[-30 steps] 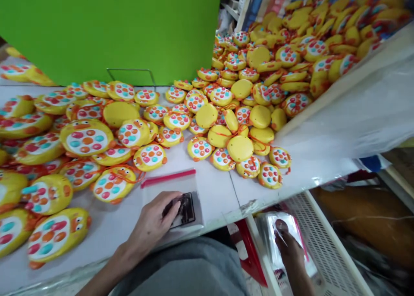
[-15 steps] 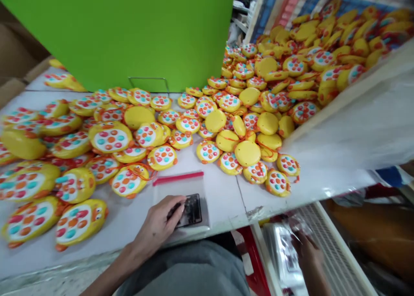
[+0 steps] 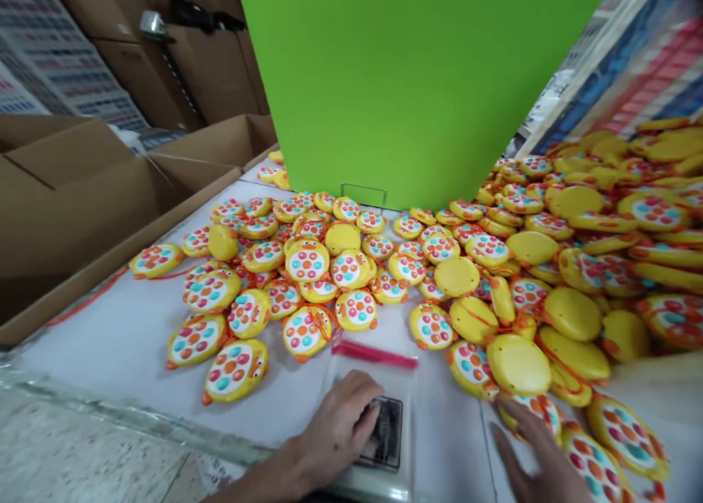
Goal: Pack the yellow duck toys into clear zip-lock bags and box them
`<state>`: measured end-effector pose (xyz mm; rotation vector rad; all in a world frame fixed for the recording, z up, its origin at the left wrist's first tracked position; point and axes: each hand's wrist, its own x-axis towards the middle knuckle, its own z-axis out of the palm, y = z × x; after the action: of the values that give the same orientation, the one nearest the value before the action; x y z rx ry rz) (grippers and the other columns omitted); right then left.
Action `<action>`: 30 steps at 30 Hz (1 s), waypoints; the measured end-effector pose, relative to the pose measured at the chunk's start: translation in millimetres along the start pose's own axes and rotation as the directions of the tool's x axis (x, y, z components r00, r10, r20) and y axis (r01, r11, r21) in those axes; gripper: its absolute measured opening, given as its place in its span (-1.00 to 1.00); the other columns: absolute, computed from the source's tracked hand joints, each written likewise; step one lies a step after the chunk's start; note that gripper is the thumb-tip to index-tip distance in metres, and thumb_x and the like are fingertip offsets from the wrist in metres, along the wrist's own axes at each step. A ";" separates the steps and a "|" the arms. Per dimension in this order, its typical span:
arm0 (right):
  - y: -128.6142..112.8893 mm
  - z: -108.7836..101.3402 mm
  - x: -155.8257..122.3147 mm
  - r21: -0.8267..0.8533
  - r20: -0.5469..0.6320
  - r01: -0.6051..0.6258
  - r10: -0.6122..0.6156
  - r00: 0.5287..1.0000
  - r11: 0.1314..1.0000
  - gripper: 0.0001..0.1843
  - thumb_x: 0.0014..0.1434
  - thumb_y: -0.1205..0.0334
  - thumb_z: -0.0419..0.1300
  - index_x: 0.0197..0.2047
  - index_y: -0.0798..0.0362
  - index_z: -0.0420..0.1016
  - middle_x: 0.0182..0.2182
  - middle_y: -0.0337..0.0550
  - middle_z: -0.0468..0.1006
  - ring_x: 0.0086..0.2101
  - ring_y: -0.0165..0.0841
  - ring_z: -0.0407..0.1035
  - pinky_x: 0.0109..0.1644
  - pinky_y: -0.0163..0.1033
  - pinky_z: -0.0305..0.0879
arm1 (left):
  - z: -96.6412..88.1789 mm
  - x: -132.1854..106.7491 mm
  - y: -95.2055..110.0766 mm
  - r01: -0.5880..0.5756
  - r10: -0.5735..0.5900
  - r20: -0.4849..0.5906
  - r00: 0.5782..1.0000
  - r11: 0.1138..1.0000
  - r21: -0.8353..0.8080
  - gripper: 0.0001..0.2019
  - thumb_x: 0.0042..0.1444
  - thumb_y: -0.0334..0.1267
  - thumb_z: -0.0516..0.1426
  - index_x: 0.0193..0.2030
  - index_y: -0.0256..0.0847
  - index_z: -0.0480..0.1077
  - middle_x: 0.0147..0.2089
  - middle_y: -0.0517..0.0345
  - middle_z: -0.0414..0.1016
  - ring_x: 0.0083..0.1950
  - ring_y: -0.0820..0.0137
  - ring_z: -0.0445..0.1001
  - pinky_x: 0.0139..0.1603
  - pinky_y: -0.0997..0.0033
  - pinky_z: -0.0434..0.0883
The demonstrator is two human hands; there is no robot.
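Head view: left hand [image 3: 340, 433], fingers together, pins the pink-sealed zip bag [image 3: 398, 382] at the white table [image 3: 126, 334] front edge, seal end away; right hand [image 3: 535, 459], fingers spread, lies rightward beside a chick toy [image 3: 546, 409].

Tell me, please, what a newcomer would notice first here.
A heap of yellow chick toys with coloured buttons covers the white table, piled highest at right. A bright green board stands behind it. At the near edge, the left hand rests on a clear zip bag.
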<state>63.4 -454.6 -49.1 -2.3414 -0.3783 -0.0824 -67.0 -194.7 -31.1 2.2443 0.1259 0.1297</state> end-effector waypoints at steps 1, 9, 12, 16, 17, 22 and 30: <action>-15.4 13.8 14.1 -0.080 0.095 0.199 -0.191 0.977 0.977 -0.62 0.14 0.01 0.10 -0.02 -0.03 0.41 -0.01 -0.08 0.43 -0.01 -0.13 0.31 0.06 0.04 0.28 | 0.3 -0.5 0.3 -0.015 0.015 -0.006 1.000 1.000 -0.005 -0.80 0.18 -0.39 -0.04 -0.13 -0.19 0.35 -0.16 0.07 0.41 -0.11 0.34 0.36 -0.06 0.39 0.34; -72.4 64.4 85.9 -0.451 0.396 0.569 -0.418 0.818 0.688 -0.74 0.24 0.35 -0.10 -0.19 0.08 0.41 -0.37 -0.04 0.50 -0.44 -0.27 0.43 -0.50 -0.26 0.30 | -20.1 -15.1 -7.4 0.163 -0.171 -0.055 0.984 0.979 -0.120 -0.81 0.18 -0.36 -0.05 -0.14 -0.18 0.35 -0.20 0.08 0.44 -0.17 0.36 0.39 -0.12 0.40 0.35; -67.6 58.0 92.0 -0.428 0.401 0.579 -0.428 0.810 0.694 -0.73 0.25 0.31 -0.12 -0.25 0.06 0.41 -0.37 -0.05 0.50 -0.44 -0.30 0.44 -0.50 -0.30 0.28 | -22.8 -9.8 -5.7 0.222 -0.233 -0.026 0.972 0.951 -0.215 -0.82 0.18 -0.29 -0.02 -0.20 -0.20 0.39 -0.24 0.07 0.46 -0.22 0.35 0.40 -0.16 0.39 0.36; -86.4 45.1 81.9 -0.267 0.370 0.598 -0.493 0.787 0.755 -0.73 0.29 0.18 -0.11 -0.22 0.04 0.39 -0.37 -0.13 0.51 -0.42 -0.36 0.45 -0.43 -0.34 0.32 | -18.0 10.6 2.5 0.303 -0.354 0.036 0.934 0.738 -0.603 -0.75 0.16 -0.16 0.06 -0.08 -0.19 0.37 -0.13 0.03 0.45 -0.13 0.31 0.43 -0.13 0.35 0.38; -95.8 43.8 76.3 -0.200 0.343 0.610 -0.529 0.776 0.766 -0.73 0.29 0.15 -0.10 -0.22 0.03 0.38 -0.36 -0.14 0.52 -0.40 -0.38 0.46 -0.40 -0.35 0.33 | -16.1 17.0 4.7 0.303 -0.377 0.066 0.924 0.614 -0.729 -0.67 0.14 -0.13 0.08 0.02 -0.18 0.31 -0.02 -0.01 0.41 -0.04 0.28 0.41 -0.09 0.31 0.38; -132.9 62.2 45.4 -0.023 0.306 0.652 -0.615 0.726 0.758 -0.68 0.32 0.17 -0.15 -0.26 0.03 0.38 -0.41 -0.15 0.50 -0.43 -0.38 0.44 -0.36 -0.34 0.36 | -8.4 42.9 6.2 0.200 -0.378 0.131 0.916 0.149 -0.968 -0.31 -0.01 -0.11 0.24 0.22 -0.21 0.06 0.08 -0.12 0.33 0.07 0.19 0.35 0.01 0.18 0.34; -126.6 81.0 19.9 0.173 0.270 0.420 -0.453 0.849 0.891 -0.74 0.25 0.29 -0.02 -0.02 0.04 0.35 -0.18 -0.11 0.54 -0.22 -0.39 0.46 -0.15 -0.36 0.38 | -1.6 49.8 -3.2 0.342 -0.444 0.335 0.831 -0.067 -0.937 -0.54 -0.12 -0.21 0.32 -0.08 -0.24 0.30 -0.14 0.08 0.43 -0.17 0.37 0.43 -0.17 0.42 0.33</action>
<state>40.9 -307.8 -18.2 -2.1184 -1.0452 0.0820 -18.1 -184.7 -30.0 0.6355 0.5672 -0.0425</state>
